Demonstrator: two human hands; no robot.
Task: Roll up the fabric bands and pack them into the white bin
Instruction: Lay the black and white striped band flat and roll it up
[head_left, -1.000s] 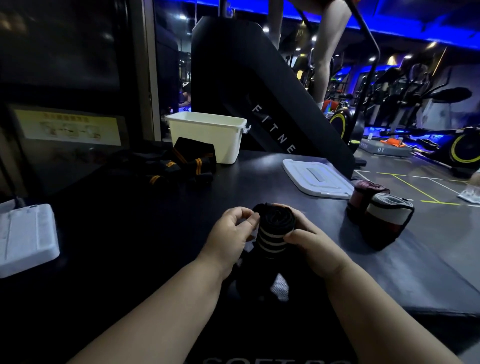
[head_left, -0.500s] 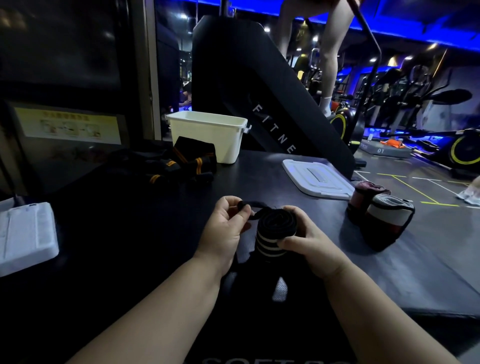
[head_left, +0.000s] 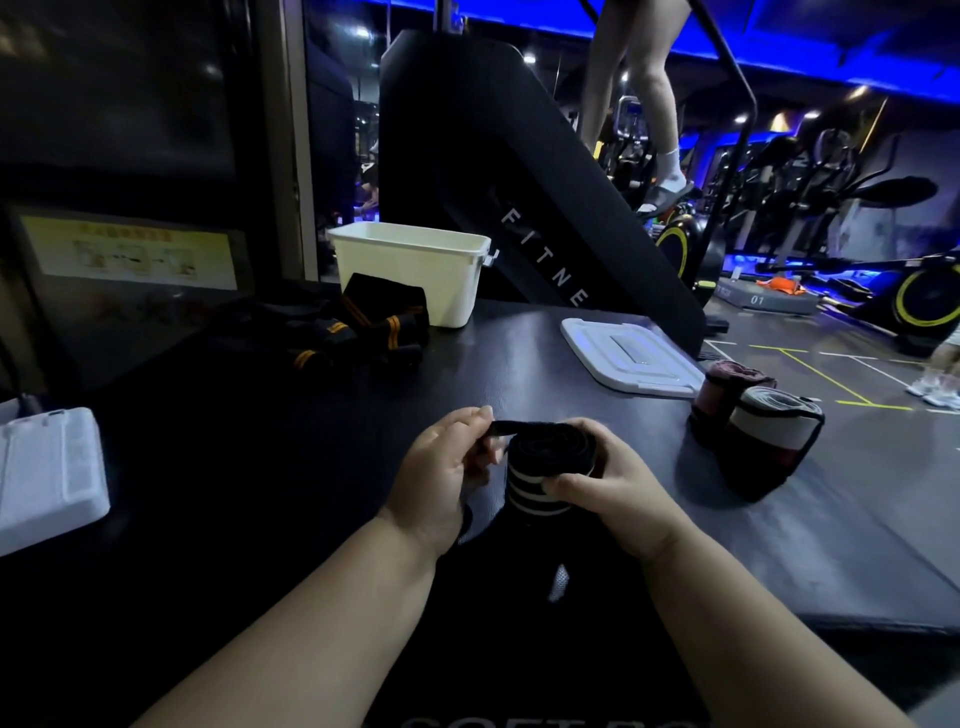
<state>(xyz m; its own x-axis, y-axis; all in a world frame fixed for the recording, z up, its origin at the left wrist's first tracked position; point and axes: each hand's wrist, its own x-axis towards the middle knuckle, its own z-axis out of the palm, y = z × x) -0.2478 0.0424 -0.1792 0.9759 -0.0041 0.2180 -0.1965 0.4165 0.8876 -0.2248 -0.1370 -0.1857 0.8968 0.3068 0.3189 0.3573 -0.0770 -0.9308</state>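
Gripping the roll, the right hand (head_left: 608, 488) is wrapping its fingers round the far side of the black band with white stripes (head_left: 540, 483), with the thumb curling across the near face. The roll is standing on end right in front of the person, over the black padded tabletop (head_left: 260, 467). Whether it is resting on the top or lifted off it, I cannot tell.

The left hand (head_left: 441, 467) is pinching the band's loose black tail (head_left: 501, 427) between thumb and fingertips. The tail is stretching flat from the top of the roll across to the left. More dark fabric is trailing down from under the roll toward the person.

Over at the far edge the white bin (head_left: 415, 275) is sitting upright and open. A heap of black bands with orange stripes (head_left: 363, 332) is lying unrolled and leaning against its front. To the right of the bin a white lid (head_left: 631, 356) is lying flat near the table's right edge.

Just beside that lid, two finished rolls are standing and touching each other. The maroon roll (head_left: 727, 379) is behind and the white-striped roll (head_left: 769, 436) is in front. A second white lid (head_left: 47, 467) is resting at the left edge. Behind the table a black stair climber (head_left: 519, 156) is rising, and a person's legs (head_left: 649, 104) are showing on its steps.
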